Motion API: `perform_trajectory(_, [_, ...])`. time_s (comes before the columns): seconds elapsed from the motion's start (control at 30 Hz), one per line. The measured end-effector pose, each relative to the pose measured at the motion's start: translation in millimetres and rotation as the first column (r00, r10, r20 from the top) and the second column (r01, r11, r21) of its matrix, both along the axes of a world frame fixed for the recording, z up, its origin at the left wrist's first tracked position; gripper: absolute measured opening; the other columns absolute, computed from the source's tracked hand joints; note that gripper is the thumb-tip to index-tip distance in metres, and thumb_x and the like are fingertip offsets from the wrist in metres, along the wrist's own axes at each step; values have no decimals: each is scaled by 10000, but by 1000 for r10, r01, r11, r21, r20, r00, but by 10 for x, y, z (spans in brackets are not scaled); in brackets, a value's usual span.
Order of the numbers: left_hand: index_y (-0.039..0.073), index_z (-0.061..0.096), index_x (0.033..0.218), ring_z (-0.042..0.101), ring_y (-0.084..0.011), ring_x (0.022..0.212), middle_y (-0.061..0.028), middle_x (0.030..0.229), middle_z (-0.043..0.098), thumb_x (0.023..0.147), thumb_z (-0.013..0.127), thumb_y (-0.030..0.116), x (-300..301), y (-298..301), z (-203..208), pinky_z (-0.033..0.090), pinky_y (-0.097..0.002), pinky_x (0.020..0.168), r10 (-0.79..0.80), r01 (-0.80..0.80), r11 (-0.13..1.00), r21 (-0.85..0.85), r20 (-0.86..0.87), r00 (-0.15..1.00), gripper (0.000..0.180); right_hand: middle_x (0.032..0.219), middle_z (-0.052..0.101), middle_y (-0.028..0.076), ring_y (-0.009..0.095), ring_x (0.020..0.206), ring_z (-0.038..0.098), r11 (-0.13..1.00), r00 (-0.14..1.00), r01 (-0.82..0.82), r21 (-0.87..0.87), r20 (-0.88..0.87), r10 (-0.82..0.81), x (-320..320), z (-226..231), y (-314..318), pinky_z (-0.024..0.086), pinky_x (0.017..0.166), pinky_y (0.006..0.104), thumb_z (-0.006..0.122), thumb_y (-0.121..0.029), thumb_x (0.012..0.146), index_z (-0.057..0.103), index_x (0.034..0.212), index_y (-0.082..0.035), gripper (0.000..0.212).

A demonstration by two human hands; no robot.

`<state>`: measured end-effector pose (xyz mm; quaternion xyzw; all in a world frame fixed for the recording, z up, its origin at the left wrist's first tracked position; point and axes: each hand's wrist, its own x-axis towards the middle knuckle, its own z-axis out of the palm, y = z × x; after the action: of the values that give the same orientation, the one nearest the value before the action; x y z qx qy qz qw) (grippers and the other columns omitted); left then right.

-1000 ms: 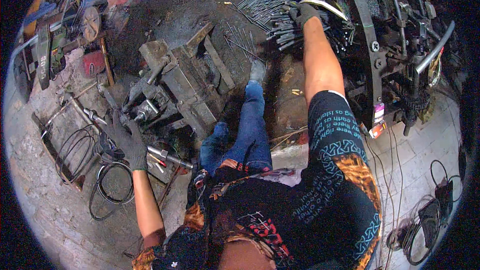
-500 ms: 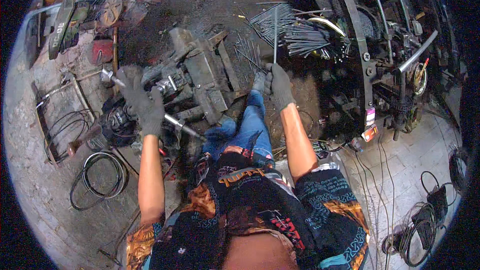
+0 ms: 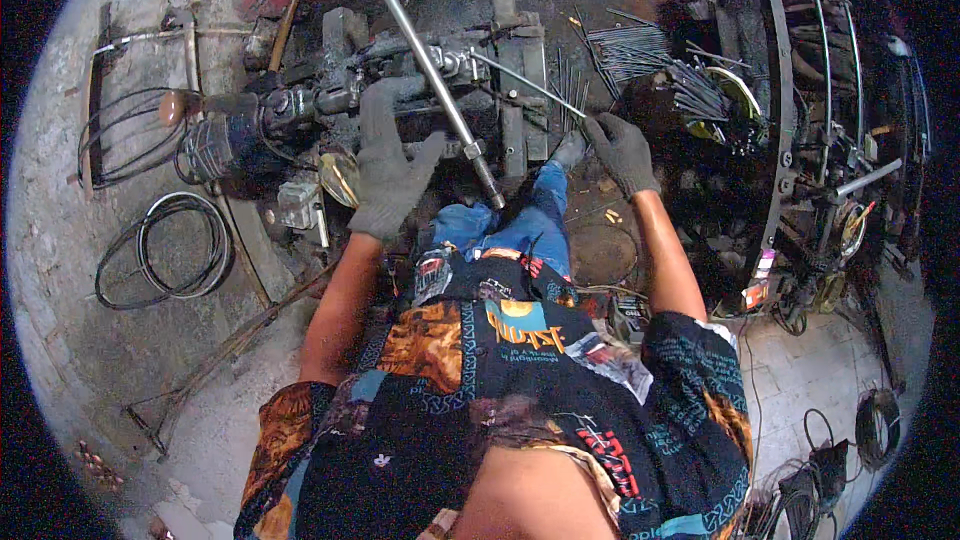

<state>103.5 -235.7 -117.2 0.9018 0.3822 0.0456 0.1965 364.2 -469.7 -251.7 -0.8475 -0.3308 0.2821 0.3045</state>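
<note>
My left hand (image 3: 390,175), in a grey glove, is open with thumb and fingers apart, just left of a long shiny steel bar (image 3: 430,65). The bar slants across a dark metal vise-like machine (image 3: 510,90), with a collar near its far end; its near end lies above my legs. My right hand (image 3: 620,152), also gloved, is closed on the near end of a thin metal rod (image 3: 530,82). The rod's far end reaches the bright fitting (image 3: 460,62) at the machine's middle, beside the bar. Whether it sits inside the fitting, I cannot tell.
Bundles of thin rods (image 3: 630,55) lie on the floor beyond my right hand. A tall steel frame (image 3: 780,100) stands at right. Coiled cable (image 3: 180,240) lies on the left floor, near a dark motor-like cylinder (image 3: 225,145). More cables (image 3: 800,490) lie at lower right.
My left hand has let go of the steel bar, which has swung to a steeper slant. My right hand has brought the rod from pointing away to pointing left at the machine. The view has shifted.
</note>
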Motion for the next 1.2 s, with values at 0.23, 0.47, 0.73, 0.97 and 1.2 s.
perform_trajectory(0.23, [-84,347,1504,354,-399,1467,-311,1534,394,909,712,271,-1162,41,-171,271,-436,1216,254,-251,967,-45,66,965,783,1018,721,212,400,962,696,991,990,-101,-85,88,108,404,-123,89,544,813,431,625,-437,957,734,1132,-77,415])
perform_trajectory(0.47, [-55,349,1518,365,-391,1463,-280,1548,395,935,695,253,-1351,-28,-310,302,-434,1200,210,-210,978,8,23,977,744,987,715,208,407,953,682,972,975,-184,-149,96,200,554,-226,227,537,816,450,635,-421,951,737,1040,-41,403])
perform_trajectory(0.73, [-36,353,1523,370,-388,1461,-268,1552,396,949,684,245,-1184,-115,-214,313,-435,1194,210,-211,978,-4,-43,977,720,1032,713,209,414,951,680,932,914,-359,-53,185,362,735,-444,771,540,834,476,645,-396,946,736,1042,-62,359])
perform_trajectory(0.97, [4,364,1530,379,-387,1455,-244,1554,404,971,666,241,-980,-195,-39,321,-438,1189,228,-225,973,-41,132,965,679,1045,707,234,438,982,673,794,773,-608,21,246,585,462,-885,1649,535,864,507,633,-268,909,733,1073,-55,287])
perform_trajectory(1.2, [-21,371,1511,394,-397,1439,-262,1540,409,962,669,215,-1396,-11,-14,321,-438,1188,423,-423,902,-87,-24,906,667,1079,711,228,443,1012,669,766,742,-641,-50,217,634,149,-588,1800,535,872,497,646,-324,906,734,1080,-56,332])
